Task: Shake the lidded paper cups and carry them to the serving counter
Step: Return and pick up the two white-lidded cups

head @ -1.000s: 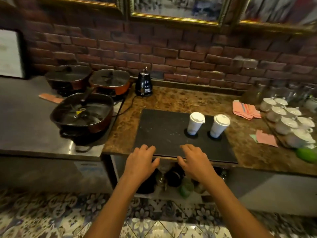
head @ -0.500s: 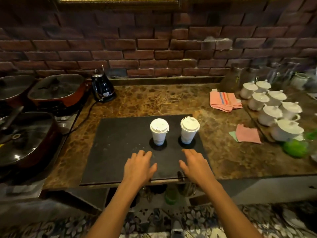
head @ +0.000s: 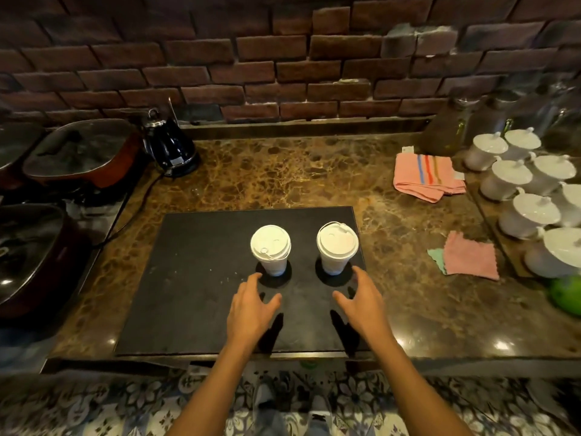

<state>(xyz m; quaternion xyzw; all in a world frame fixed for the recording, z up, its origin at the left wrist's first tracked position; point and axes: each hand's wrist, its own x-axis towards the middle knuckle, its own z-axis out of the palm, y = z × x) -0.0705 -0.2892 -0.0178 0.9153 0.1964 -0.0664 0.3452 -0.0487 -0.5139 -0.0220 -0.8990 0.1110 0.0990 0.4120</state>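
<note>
Two white lidded paper cups stand upright side by side on a black mat laid on the brown marble counter. The left cup and the right cup each sit on a dark round coaster. My left hand hovers just in front of the left cup, fingers spread, holding nothing. My right hand is just in front of and slightly right of the right cup, also spread and empty. Neither hand touches a cup.
A black kettle stands at the back left beside lidded pans. Pink cloths lie to the right, by several white lidded teacups. A green object sits at the right edge. A brick wall backs the counter.
The view has tilted down and closed in on the counter. Both hands have moved forward from the mat's near edge towards the cups and spread their fingers.
</note>
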